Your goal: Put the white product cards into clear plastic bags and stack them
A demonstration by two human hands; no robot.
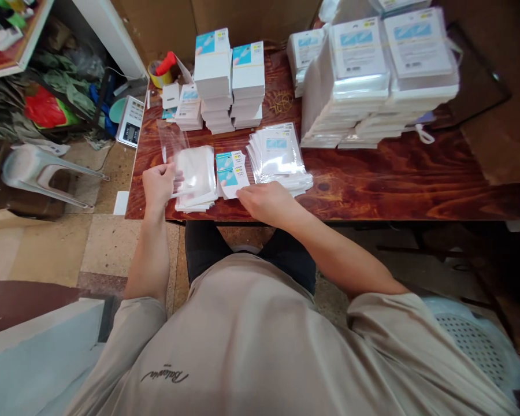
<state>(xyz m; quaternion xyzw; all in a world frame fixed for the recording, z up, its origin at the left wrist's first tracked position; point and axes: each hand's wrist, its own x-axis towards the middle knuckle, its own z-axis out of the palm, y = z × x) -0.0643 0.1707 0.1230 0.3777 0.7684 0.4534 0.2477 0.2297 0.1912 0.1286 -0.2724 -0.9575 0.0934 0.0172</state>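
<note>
My left hand (159,182) pinches a clear plastic bag (172,141) that stands up from its fingers at the table's left. Right beside it lies a pile of clear plastic bags (196,173). My right hand (268,202) is closed, its fingertips at the lower right corner of a printed card (234,178) on a small stack of blue-and-white cards. The thumb and fingers seem to grip that card's edge. To the right of the cards, behind my right hand, a fanned pile of bagged cards (278,151) rests on the wood.
Tall stacks of cards (212,72) stand at the back, near rubber bands (281,103) and a tape roll (161,74). High stacks of bagged cards (357,81) fill the back right. A digital scale (130,124) sits past the table's left edge.
</note>
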